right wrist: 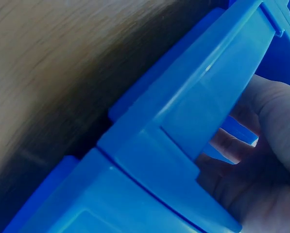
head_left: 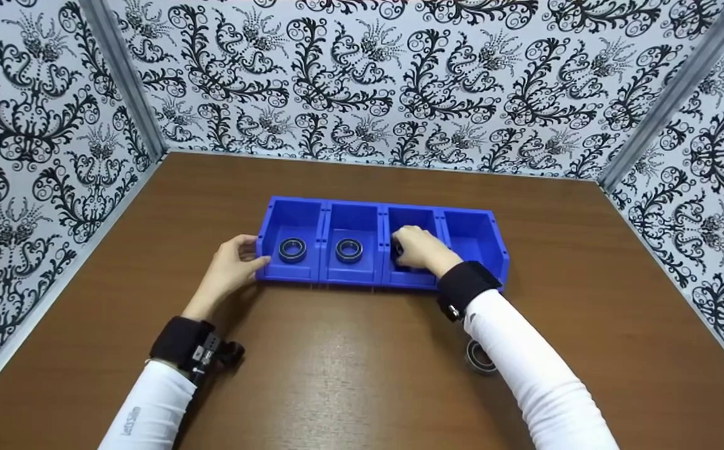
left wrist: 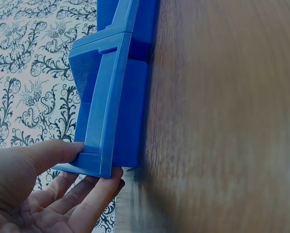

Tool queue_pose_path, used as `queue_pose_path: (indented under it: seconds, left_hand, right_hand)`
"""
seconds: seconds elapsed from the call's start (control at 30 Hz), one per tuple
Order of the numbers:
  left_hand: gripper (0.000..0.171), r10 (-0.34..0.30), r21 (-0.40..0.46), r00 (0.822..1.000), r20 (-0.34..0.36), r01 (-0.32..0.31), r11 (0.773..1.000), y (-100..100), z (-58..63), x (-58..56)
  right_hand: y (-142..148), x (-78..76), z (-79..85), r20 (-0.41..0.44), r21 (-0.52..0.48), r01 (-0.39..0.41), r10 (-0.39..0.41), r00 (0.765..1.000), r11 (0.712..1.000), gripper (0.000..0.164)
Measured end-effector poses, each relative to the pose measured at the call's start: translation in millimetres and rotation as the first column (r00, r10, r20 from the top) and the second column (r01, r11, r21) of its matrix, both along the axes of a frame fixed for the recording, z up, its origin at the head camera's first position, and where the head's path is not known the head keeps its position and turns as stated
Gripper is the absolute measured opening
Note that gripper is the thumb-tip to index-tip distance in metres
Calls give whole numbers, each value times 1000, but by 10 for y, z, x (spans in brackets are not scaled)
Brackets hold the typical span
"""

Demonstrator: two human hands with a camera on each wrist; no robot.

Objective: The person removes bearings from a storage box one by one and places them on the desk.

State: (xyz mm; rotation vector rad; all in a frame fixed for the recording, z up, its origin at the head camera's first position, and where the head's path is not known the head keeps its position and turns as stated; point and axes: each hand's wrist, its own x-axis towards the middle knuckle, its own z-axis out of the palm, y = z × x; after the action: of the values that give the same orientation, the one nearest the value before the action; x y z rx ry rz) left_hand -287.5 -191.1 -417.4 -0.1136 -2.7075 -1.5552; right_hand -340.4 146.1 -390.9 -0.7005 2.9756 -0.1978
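Note:
A row of blue bins (head_left: 352, 275) stands on the table, joined side by side. The left bin holds a ball bearing (head_left: 292, 250), and a second bearing (head_left: 349, 250) lies in the bin beside it. My left hand (head_left: 235, 262) grips the row's left end; the left wrist view shows the thumb on the rim and the fingers beneath. Inside the third bin, my right hand (head_left: 423, 249) holds a dark bearing (head_left: 397, 248), mostly covered by the fingers. In the right wrist view the bin's front wall hides the fingertips and that bearing.
Another bearing (head_left: 479, 357) lies on the brown table (head_left: 337, 375), partly covered by the right forearm. The rightmost bin (head_left: 467, 234) shows only its blue inside. Patterned panels (head_left: 362, 81) border the table at the back and both sides.

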Motion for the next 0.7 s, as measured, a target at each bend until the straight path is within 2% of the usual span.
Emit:
queue_pose_path:
  seconds: [0.7]
  left_hand:
    - [48,-3,13,1000,-9,3,1000,-1,-14,-15]
  right_hand:
    - [-29,-3,-38,-7,45,48,-48,999,998,17]
